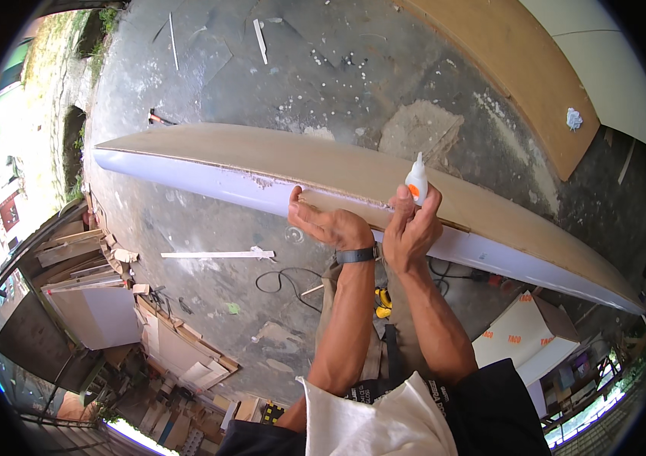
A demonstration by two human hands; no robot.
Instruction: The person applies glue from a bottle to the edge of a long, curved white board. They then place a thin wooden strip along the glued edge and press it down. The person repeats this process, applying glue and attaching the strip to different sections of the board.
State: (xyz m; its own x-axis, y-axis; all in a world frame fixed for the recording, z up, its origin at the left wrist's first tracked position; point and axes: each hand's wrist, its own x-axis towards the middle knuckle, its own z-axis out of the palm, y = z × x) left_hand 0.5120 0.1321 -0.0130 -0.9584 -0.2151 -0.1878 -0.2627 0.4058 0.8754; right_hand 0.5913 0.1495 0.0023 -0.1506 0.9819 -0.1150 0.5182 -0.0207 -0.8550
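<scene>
A long, curved wooden panel (pixel 262 148) with a brown top face and a white edge strip (pixel 194 175) lies across the view in front of me. My left hand (pixel 334 226), a dark band at its wrist, bears on the strip near mid-length, fingers bent and fingertips at the upper edge. Close to its right, my right hand (pixel 414 228) grips a small white glue bottle (pixel 417 178) with an orange mark, its nozzle pointing up. Its knuckles are beside the panel's near edge. Rough, chipped patches show along the seam left of my left hand.
Brown board (pixel 520 83) and a pale sheet lie at the far right. A white strip (pixel 216 254) and a black cable (pixel 285 281) are on the grey floor. Stacked boards (pixel 95 304) stand at left, a white box (pixel 524 334) at lower right, a hammer-like tool (pixel 159 118) beyond the panel.
</scene>
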